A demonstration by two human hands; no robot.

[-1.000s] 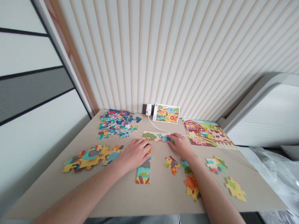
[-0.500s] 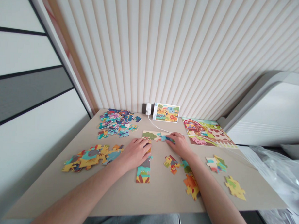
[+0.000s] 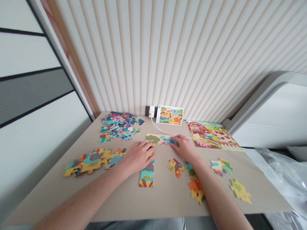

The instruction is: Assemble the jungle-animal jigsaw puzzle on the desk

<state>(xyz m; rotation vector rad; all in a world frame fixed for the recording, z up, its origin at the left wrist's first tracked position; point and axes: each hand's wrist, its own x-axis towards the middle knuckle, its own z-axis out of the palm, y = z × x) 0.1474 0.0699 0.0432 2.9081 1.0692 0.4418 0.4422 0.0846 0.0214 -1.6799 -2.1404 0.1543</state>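
My left hand [image 3: 141,155] lies over the upper part of a joined strip of jigsaw pieces [image 3: 146,176] with a frog at its near end. Its fingers are stretched out flat on the pieces near the strip's corner. Running right from that corner is a short top row [image 3: 153,138] showing a green tree. At the row's right end, the fingers of my right hand [image 3: 184,148] pinch a blue elephant puzzle piece [image 3: 169,141], which touches the row. Below, between my arms, lie loose lion pieces [image 3: 176,167]. Orange and yellow pieces [image 3: 195,188] are partly hidden under my right forearm.
A picture card [image 3: 170,115] leans on the wall beside a white charger [image 3: 151,111] with its cable. Purple-blue pieces [image 3: 120,125] and yellow animal pieces [image 3: 93,161] lie left. A farm puzzle [image 3: 213,135] and loose pieces [image 3: 240,190] lie right.
My right fingers have shifted slightly at the elephant piece, and more of its blue surface shows, close against the row. My left hand stays in place.
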